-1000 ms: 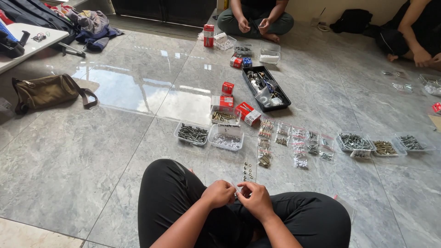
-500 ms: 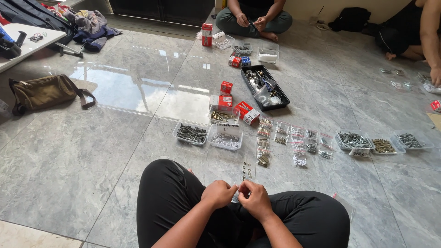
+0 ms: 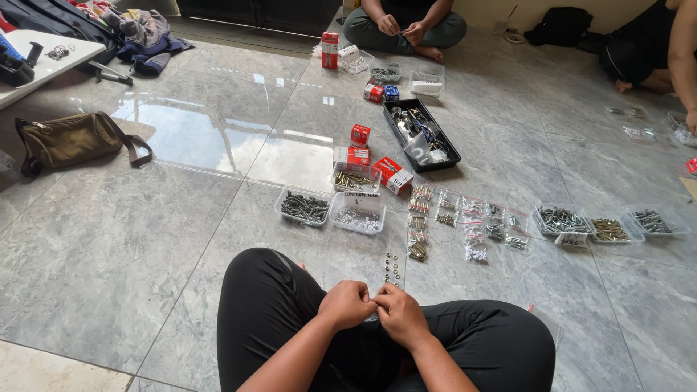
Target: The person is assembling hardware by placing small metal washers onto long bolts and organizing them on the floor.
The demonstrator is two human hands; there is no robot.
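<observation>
Since a second ago, our hands have barely shifted; they stay pressed together over our lap, and the person opposite has leaned slightly.

From the head view, our left hand (image 3: 347, 303) and right hand (image 3: 401, 316) meet fingertip to fingertip, fingers curled tight around something tiny between them. We cannot tell what it is; it is hidden by the knuckles. Just ahead on the floor lies a short row of small nuts (image 3: 392, 268), and beyond it clear trays of screws (image 3: 303, 207), little plastic bags of fasteners (image 3: 470, 226), red boxes (image 3: 392, 174) and a black tray (image 3: 421, 134).

To do this well, we judge it best to keep the piece low over the lap, so a slip lands close, and to turn it with the fingertips, not the wrists.

Across the tiles another person's hands (image 3: 401, 29) work on something equally unclear. A second person at the right is cut off by the edge.
</observation>
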